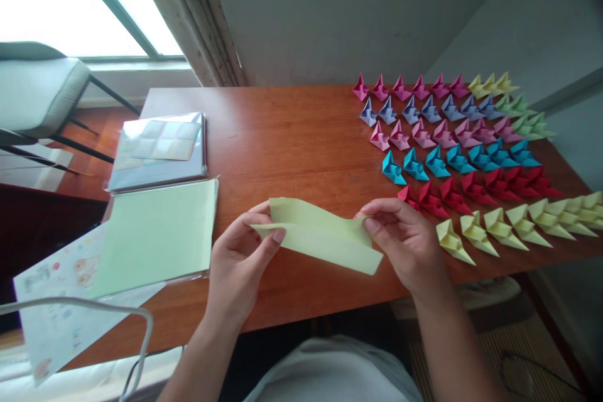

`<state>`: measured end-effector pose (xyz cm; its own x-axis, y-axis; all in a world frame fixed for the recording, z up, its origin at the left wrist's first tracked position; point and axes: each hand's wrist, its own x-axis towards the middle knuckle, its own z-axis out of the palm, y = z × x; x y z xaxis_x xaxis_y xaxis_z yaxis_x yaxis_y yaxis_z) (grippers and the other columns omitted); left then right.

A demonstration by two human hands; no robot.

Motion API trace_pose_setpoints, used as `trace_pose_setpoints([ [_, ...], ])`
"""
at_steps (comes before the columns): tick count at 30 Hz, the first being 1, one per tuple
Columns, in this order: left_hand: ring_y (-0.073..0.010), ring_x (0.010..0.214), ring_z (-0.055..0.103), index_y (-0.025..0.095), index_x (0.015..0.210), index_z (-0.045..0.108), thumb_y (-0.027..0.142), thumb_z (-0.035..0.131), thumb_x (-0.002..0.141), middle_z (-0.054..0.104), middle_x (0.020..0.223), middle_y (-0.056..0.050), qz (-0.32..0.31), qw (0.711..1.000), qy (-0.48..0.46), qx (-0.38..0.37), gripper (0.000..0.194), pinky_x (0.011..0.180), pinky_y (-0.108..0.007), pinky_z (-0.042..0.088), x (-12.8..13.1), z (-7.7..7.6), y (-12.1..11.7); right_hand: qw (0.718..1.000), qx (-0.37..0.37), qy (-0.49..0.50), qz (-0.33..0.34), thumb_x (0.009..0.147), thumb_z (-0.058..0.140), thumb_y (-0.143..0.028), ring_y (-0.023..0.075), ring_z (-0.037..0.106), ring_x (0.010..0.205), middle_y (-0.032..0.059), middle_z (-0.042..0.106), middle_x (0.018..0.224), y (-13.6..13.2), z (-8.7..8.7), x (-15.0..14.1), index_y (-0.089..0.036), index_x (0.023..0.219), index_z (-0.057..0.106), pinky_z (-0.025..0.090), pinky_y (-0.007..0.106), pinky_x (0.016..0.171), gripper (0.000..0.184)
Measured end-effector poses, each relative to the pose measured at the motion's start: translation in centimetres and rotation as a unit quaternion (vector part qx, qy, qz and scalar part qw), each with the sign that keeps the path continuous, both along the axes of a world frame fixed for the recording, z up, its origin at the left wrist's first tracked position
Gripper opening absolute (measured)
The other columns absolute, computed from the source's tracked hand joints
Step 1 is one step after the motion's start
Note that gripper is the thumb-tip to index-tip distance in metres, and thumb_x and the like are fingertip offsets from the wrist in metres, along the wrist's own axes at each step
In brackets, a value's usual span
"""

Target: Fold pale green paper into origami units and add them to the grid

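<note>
A pale yellow-green sheet of paper [325, 242], bent lengthwise into a trough shape, is held above the front part of the wooden table. My left hand [242, 248] pinches its left end, the thumb on the near flap and the fingers behind. At the other end, my right hand [400, 239] grips the paper between thumb and fingers. Right of my right hand stands a row of pale yellow folded paper boats [504, 229]. Red paper boats [455, 196] sit just behind that row.
Rows of blue boats [437, 161], pink boats [423, 134], purple boats [409, 111] and magenta boats [400, 88] cover the table's right side. On the left lie a green paper pack [157, 232], another pack [164, 166] and a printed sheet [51, 326]. A white cable [146, 326] crosses the lower left.
</note>
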<state>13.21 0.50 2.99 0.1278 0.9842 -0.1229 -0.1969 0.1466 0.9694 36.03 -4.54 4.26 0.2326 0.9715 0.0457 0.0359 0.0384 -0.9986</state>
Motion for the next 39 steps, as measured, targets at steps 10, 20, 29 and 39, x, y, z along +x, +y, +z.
trace_pose_setpoints([
  [10, -0.0096, 0.073, 0.059, 0.023, 0.092, 0.068, 0.021, 0.083, 0.077, 0.068, 0.083, 0.003, 0.078, 0.997, 0.005, -0.009, 0.021, 0.064, -0.017, 0.047, 0.7, -0.5, 0.7, 0.996, -0.024, 0.086, 0.004, 0.095, 0.068, -0.032, 0.014, 0.071, 0.095, 0.0006, 0.075, 0.102, 0.4, -0.4, -0.6, -0.031, 0.114, 0.07, 0.057, 0.022, 0.083, 0.02],
  [20, -0.0113, 0.077, 0.055, 0.026, 0.108, 0.072, 0.024, 0.085, 0.075, 0.065, 0.088, 0.001, 0.122, 0.987, 0.097, 0.034, 0.036, 0.07, -0.02, 0.044, 0.7, -0.9, 0.9, 0.981, -0.097, 0.162, -0.032, 0.082, 0.081, -0.036, 0.0144, 0.066, 0.096, 0.0007, 0.07, 0.104, 1.1, -2.3, -2.2, -0.029, 0.113, 0.069, 0.054, 0.022, 0.084, 0.034],
  [29, -0.0125, 0.071, 0.057, 0.023, 0.097, 0.073, 0.032, 0.084, 0.077, 0.064, 0.078, 0.002, 0.057, 0.996, 0.068, -0.032, 0.024, 0.067, -0.023, 0.044, 0.2, -1.1, 0.5, 0.993, -0.045, 0.037, -0.103, 0.084, 0.079, -0.031, 0.0131, 0.07, 0.081, -0.0008, 0.075, 0.087, 1.0, -2.7, -2.3, -0.026, 0.092, 0.076, 0.057, 0.021, 0.073, 0.01],
  [39, -0.0159, 0.079, 0.064, 0.023, 0.09, 0.074, 0.037, 0.083, 0.077, 0.075, 0.092, -0.002, 0.0, 0.993, 0.111, -0.037, 0.021, 0.069, -0.023, 0.049, 0.0, -1.0, 0.8, 0.991, -0.026, -0.034, -0.13, 0.083, 0.078, -0.034, 0.018, 0.073, 0.08, 0.0021, 0.077, 0.086, 0.8, -1.6, -1.7, -0.024, 0.087, 0.076, 0.061, 0.028, 0.073, 0.011],
])
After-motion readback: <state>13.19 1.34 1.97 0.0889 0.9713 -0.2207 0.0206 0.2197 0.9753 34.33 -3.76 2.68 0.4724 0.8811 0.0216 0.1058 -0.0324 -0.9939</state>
